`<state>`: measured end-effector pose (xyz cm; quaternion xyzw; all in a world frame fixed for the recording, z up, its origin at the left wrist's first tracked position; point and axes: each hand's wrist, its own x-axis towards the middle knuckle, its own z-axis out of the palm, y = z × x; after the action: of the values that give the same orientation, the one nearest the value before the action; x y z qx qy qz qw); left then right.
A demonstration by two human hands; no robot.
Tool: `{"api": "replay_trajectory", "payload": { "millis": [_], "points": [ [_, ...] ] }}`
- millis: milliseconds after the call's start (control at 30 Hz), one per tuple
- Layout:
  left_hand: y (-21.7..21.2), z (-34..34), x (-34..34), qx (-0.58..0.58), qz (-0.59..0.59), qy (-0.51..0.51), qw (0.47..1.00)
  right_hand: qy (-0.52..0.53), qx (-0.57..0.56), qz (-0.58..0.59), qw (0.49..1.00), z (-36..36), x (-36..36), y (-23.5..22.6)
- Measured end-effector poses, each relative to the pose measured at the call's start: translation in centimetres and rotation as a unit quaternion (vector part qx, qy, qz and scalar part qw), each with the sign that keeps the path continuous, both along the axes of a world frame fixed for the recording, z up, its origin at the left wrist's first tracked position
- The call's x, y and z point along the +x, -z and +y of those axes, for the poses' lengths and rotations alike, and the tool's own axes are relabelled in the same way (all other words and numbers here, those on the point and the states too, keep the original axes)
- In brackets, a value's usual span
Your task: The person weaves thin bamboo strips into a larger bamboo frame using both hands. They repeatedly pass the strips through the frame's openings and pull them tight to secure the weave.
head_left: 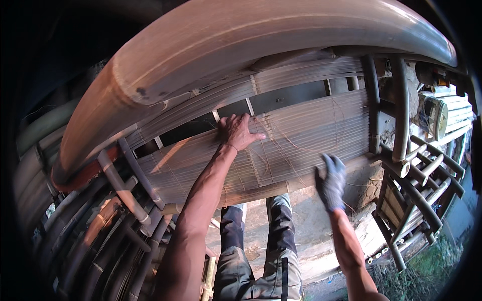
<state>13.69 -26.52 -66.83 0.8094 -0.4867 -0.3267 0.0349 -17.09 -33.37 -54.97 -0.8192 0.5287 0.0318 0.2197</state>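
My bare left hand [236,131] rests at the far edge of a slatted bamboo seat [311,125]. Its thumb stretches to the right across the slats, and the bent fingers reach toward the dark gap, their tips partly hidden. A grey-white glove covers my right hand [331,183], which hovers by the seat's near edge, slightly smeared, with its fingers stretched out and nothing visible in them. Thin brown cords [283,145] run loose over the slats beside my left hand, some trailing toward the near edge.
A thick bamboo pole [261,27] arches across the far side. Bamboo posts [400,110] stand at the seat's right end, with stacked bamboo frames [419,190] beyond. More dark bamboo pieces [115,236] crowd the lower left. My legs [261,271] stand close to the near edge.
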Motion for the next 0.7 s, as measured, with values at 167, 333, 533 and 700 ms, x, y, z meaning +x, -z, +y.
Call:
{"api": "replay_trajectory", "payload": {
  "millis": [167,333,533,700],
  "points": [
    [0.0,0.4,0.6,0.014,0.034,-0.024,0.999,-0.102,-0.012,-0.024,0.994,-0.9,16.8,4.3],
    [0.9,0.6,0.7,-0.04,0.041,-0.036,0.998,-0.142,-0.002,0.06,0.988,-1.3,19.4,7.7],
    [0.5,0.3,0.4,-0.053,0.051,-0.047,0.996,0.006,0.189,-0.037,0.981,-1.3,18.8,9.1],
    [0.4,2.9,1.2,-0.039,0.02,-0.058,0.997,0.033,0.51,-0.105,0.853,-4.4,19.4,4.6]
  ]
}}
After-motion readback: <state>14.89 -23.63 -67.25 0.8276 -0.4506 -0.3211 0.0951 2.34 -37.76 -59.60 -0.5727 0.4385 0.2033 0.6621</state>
